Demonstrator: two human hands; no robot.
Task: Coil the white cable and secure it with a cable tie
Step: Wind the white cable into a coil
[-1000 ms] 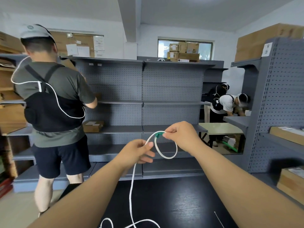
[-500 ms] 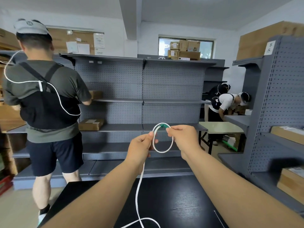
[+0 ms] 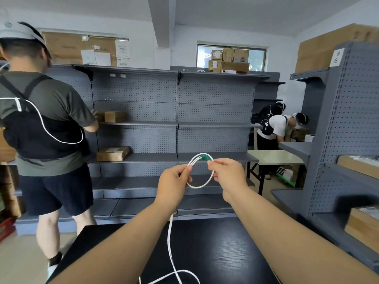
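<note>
Above the one black tabletop (image 3: 215, 253), two hands hold the one white cable (image 3: 168, 238) in a small coil: left hand (image 3: 174, 183) fingers pinching its left side, right hand (image 3: 227, 177) fingers pinching beside its single green end (image 3: 205, 157), one tail dropping to the tabletop.

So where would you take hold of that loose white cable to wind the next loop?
Probably the straight stretch of cable hanging just under the left hand, reached from the right, since the left forearm covers the other side. There it hangs free above the black table; lower down it curls on the top. The right hand pinches the green plug.
</note>
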